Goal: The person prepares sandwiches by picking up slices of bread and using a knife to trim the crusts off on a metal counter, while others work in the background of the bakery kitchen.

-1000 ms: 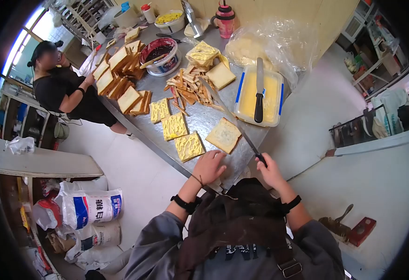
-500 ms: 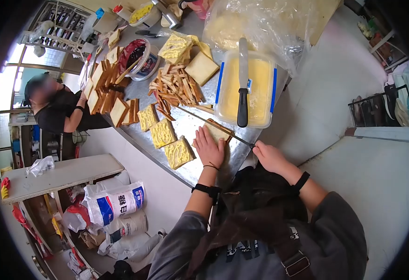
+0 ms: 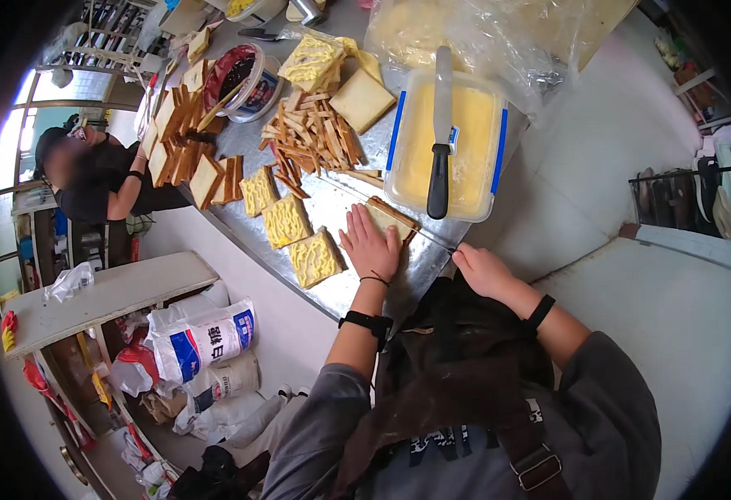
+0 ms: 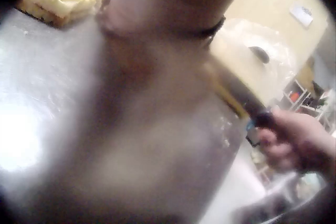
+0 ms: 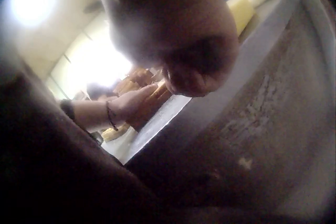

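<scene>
In the head view a crusted sandwich [image 3: 392, 220] lies near the table's corner, partly covered by my left hand [image 3: 370, 250]. That hand presses flat on its top with fingers straight and thumb out to the side. My right hand [image 3: 480, 268] grips the handle of a long bread knife [image 3: 434, 240], whose thin blade runs along the sandwich's far crust edge. In the left wrist view, the right hand [image 4: 294, 137] shows with its fingers curled round the dark handle. The left hand [image 5: 128, 106] rests on the bread in the right wrist view.
Bread squares with yellow cream [image 3: 285, 222] lie left of my left hand. Beyond are cut crusts [image 3: 320, 133], stacked bread slices [image 3: 186, 137] and a jam tub [image 3: 257, 92]. A spatula [image 3: 440, 133] lies across a yellow-filled container [image 3: 482, 187]. Another person [image 3: 90, 179] stands at the left.
My left hand has gone from beside the bread onto its top. The knife has come down from beyond the bread to its edge, then drawn slightly along it.
</scene>
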